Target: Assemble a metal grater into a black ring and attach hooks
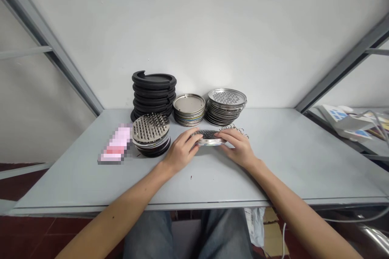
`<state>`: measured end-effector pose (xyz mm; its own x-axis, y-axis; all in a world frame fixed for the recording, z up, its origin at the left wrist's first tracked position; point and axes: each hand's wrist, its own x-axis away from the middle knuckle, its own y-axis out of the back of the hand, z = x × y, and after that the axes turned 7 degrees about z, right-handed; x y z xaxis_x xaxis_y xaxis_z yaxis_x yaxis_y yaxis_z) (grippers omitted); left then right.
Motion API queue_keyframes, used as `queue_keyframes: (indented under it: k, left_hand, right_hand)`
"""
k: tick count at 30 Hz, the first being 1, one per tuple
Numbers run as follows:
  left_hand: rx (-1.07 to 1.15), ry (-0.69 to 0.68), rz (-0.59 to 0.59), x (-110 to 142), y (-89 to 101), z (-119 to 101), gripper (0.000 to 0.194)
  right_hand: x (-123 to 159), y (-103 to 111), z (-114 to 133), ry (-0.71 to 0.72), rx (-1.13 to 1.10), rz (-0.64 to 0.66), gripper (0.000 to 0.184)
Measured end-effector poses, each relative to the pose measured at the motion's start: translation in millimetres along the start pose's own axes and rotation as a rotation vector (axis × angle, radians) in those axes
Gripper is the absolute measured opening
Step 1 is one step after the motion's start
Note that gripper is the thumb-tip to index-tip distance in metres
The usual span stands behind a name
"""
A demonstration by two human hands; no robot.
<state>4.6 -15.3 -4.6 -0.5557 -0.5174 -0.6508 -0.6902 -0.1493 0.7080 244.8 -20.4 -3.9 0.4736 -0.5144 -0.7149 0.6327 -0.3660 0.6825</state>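
Between both hands is a round metal grater disc with a dark perforated top and a shiny rim, tilted a little above the table. My left hand grips its left edge, fingers on top and thumb below. My right hand grips the right edge the same way. Some small metal rings lie just behind my right hand, partly covered by it. To the left of my left hand stands a stack topped by a toothed grater plate, with dark discs beneath.
Along the wall stand a stack of black rings, a stack of flat metal lids and a stack of rimmed perforated discs. A blurred pink item lies on the grey table at left. Boxes sit beyond the right frame.
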Motion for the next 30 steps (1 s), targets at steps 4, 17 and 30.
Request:
queue_keyframes:
  k: [4,17,30]
  left_hand:
    - [0.016,0.071,0.024,-2,0.8,8,0.047]
    - [-0.089,0.090,0.076,1,2.0,7,0.030]
    - [0.042,0.197,0.086,4,-1.1,18,0.041]
  right_hand:
    - [2,0,-6,-0.110,-0.086,0.009,0.030]
    - [-2,2,0,-0.068,-0.076,0.029,0.040]
    - [-2,0,-2,-0.338,-0.470,-0.022,0.021]
